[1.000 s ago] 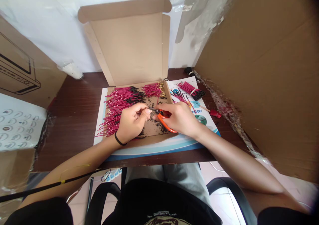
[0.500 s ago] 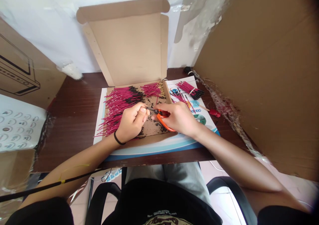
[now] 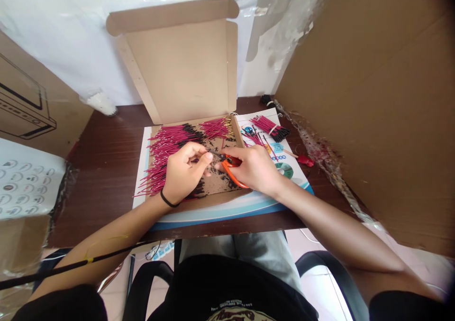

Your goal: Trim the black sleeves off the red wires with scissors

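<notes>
Dark brown wood covers the desk [image 3: 117, 141], with pale wrapped surfaces behind it. From the head view, a printed sheet [image 3: 213, 215] lies on the desk under an open cardboard box [image 3: 240, 132], whose lid [image 3: 181, 65] stands up at the back.

Over the box, the right hand [image 3: 258, 167] has its fingers wrapped around orange-handled scissors [image 3: 233, 176], the dark blades pointing toward the left hand [image 3: 186, 169]. On that hand the thumb and forefinger come close together by the blade tips; whether they pinch a small piece there, I cannot tell.

The scissors look rigid and fairly light, best held by the smooth orange handles, clear of the blades. The magenta wires [image 3: 163, 141] should be light, thin and springy, apt to roll or tangle; a pinch near one end would probably give most control.

Inside the box, these black-ended wires heap along the left side, a smaller wire pile [image 3: 215, 127] with gold-coloured tips sits at the back right, and black scraps [image 3: 231, 182] litter the floor. Beside the box, loose wires [image 3: 256, 139] and a banded wire bundle [image 3: 268, 125] rest on the sheet.
</notes>
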`<act>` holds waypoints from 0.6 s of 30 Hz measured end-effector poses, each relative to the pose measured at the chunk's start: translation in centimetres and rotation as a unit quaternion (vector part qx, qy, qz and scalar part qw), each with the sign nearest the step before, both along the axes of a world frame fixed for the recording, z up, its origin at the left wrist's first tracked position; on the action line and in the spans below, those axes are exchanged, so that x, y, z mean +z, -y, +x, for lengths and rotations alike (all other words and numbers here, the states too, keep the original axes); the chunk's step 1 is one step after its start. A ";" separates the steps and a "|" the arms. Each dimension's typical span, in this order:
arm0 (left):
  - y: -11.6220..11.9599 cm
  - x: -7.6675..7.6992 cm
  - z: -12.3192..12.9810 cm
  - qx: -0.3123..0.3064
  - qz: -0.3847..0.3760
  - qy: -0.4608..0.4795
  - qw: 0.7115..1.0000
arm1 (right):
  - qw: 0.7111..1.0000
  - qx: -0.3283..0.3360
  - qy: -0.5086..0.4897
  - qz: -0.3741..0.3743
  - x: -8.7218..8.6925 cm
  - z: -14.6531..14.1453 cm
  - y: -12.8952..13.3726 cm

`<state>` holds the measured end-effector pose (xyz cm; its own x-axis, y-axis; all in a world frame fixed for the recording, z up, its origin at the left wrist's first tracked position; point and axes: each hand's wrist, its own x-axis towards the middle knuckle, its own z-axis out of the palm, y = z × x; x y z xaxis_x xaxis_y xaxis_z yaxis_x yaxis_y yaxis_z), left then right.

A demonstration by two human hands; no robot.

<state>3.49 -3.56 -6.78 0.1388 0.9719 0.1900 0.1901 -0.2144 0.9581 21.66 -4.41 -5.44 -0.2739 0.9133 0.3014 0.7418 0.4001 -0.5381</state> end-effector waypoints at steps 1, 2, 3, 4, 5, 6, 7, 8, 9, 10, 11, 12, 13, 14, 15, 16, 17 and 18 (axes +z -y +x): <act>0.1 0.1 0.0 0.004 0.001 -0.001 1.000 | 1.000 0.000 0.001 0.001 -0.1 0.0 0.0; 0.2 0.2 0.0 0.005 0.003 -0.002 1.000 | 1.000 0.003 0.001 0.002 -0.1 0.0 0.0; 0.3 0.2 0.0 0.004 0.005 -0.004 1.000 | 1.000 0.006 -0.001 0.003 -0.2 0.0 0.1; 0.4 0.3 0.1 0.001 0.010 -0.007 1.000 | 1.000 0.011 -0.002 0.003 -0.2 0.0 0.1; 0.5 0.4 0.1 -0.002 0.016 -0.012 1.000 | 1.000 0.015 -0.004 0.003 -0.3 0.0 0.1; 0.5 0.4 0.1 -0.005 0.023 -0.019 1.000 | 1.000 0.018 -0.004 0.003 -0.3 0.1 0.1; 0.6 0.5 0.1 -0.006 0.029 -0.027 0.999 | 1.000 0.019 -0.003 0.003 -0.3 0.1 0.1; 0.6 0.5 0.1 -0.008 0.035 -0.038 0.999 | 1.000 0.020 0.000 0.003 -0.3 0.1 0.0; 0.7 0.6 0.1 -0.011 0.041 -0.050 0.998 | 1.000 0.019 0.003 0.003 -0.3 0.2 0.0; 0.6 0.6 0.1 -0.015 0.048 -0.063 0.997 | 1.000 0.019 0.008 0.004 -0.2 0.2 0.0; 0.6 0.7 0.0 -0.022 0.055 -0.077 0.995 | 1.000 0.018 0.013 0.003 -0.2 0.2 -0.1; 0.6 0.7 0.0 -0.030 0.065 -0.091 0.993 | 1.000 0.018 0.017 0.002 -0.2 0.2 -0.1; 0.5 0.7 -0.1 -0.039 0.074 -0.103 0.991 | 1.000 0.018 0.020 0.001 -0.1 0.2 -0.1; 0.4 0.7 -0.2 -0.047 0.083 -0.112 0.989 | 1.000 0.019 0.021 0.000 -0.1 0.2 -0.2; 0.4 0.6 -0.3 -0.055 0.088 -0.117 0.988 | 1.000 0.020 0.020 -0.002 0.0 0.2 -0.2; 0.3 0.6 -0.3 -0.064 0.087 -0.116 0.987 | 1.000 0.021 0.019 -0.004 0.0 0.3 -0.2; 0.3 0.6 -0.4 -0.074 0.081 -0.109 0.988 | 1.000 0.022 0.018 -0.007 0.0 0.3 -0.2; 0.2 0.6 -0.4 -0.086 0.068 -0.096 0.989 | 1.000 0.023 0.017 -0.009 0.0 0.3 -0.2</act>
<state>3.12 -3.76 -6.20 0.3467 0.8979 0.2712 0.3158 -0.3839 0.8677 21.94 -4.21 -5.39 -0.3256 0.9044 0.2757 0.7407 0.4252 -0.5202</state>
